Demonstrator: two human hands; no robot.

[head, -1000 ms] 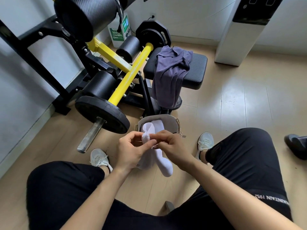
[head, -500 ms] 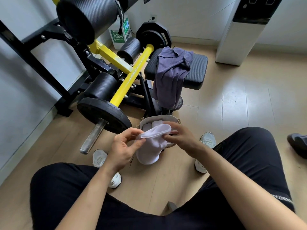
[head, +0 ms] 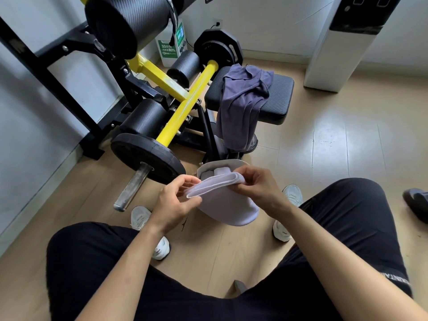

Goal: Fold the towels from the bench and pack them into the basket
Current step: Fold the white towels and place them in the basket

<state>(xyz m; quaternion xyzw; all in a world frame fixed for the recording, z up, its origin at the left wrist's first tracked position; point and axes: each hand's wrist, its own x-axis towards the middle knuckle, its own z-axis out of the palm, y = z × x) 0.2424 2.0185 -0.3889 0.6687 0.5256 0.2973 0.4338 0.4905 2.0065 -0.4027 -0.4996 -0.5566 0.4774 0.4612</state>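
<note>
White towel point(head: 227, 202) is held in both hands above the basket point(head: 222, 162), doubled over into a soft pad with its folded edge uppermost; left hand point(head: 176, 200) pinches the left end of that edge between thumb and curled fingers; right hand point(head: 259, 186) pinches the right end the same way, and the rest of the cloth hangs below them. I judge the step to be the last of the folding for this piece, just short of packing; the next move would call for lowering it straight down into the basket's mouth while keeping both pinches until the fold is seated, since slack cloth can spring open or snag on the rim.

The basket stands on the floor point(head: 335, 147) at the foot of the bench point(head: 278, 100), between the person's feet and the bench's post; inside it a pale folded cloth point(head: 220, 171) shows at the far rim; the held towel hides the rest of its inside, so how full it is I cannot tell.

A purple towel point(head: 240, 105) lies unfolded on the bench, draped over its left and near edges and hanging down toward the floor; it looks to be the piece left to do.
</note>
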